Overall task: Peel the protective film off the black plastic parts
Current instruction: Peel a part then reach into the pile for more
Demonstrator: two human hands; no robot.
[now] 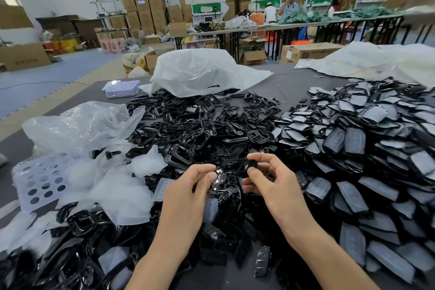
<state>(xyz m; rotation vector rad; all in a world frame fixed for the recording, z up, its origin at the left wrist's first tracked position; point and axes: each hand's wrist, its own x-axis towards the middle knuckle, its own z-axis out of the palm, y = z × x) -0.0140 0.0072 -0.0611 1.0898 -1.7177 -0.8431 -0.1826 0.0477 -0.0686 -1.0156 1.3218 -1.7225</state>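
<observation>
**Q:** Hands?

**Me:** Both are raised over the pile, close together, fingers curled. My left hand (188, 186) pinches a flat black pad piece (219, 178) between thumb and forefinger. It has small holes and pale dots on its face. My right hand (270, 180) pinches the end of a glossy black frame (237, 165), a thin open loop with rounded corners. The frame reaches across to the left fingertips.

**Q:** Any film on those two?

**Me:** Can't tell, the surfaces are too small and dark.

**Q:** Where's the rest of the stock?

**Me:** All on the grey tabletop (294, 87). There's a shiny tangled heap of bare frames (200, 125) just beyond my hands. On my right is a stack of wedge-shaped shells (364, 148), each with matte, cloudy grey film on it.

**Q:** And on the left?

**Me:** Limp, translucent white film scraps (117, 186) lie beside a lavender tray (40, 183) punched with round holes. Behind them is a crinkled clear bag (94, 122), and a white bag (202, 73) lies at the far edge of the frames.
</observation>
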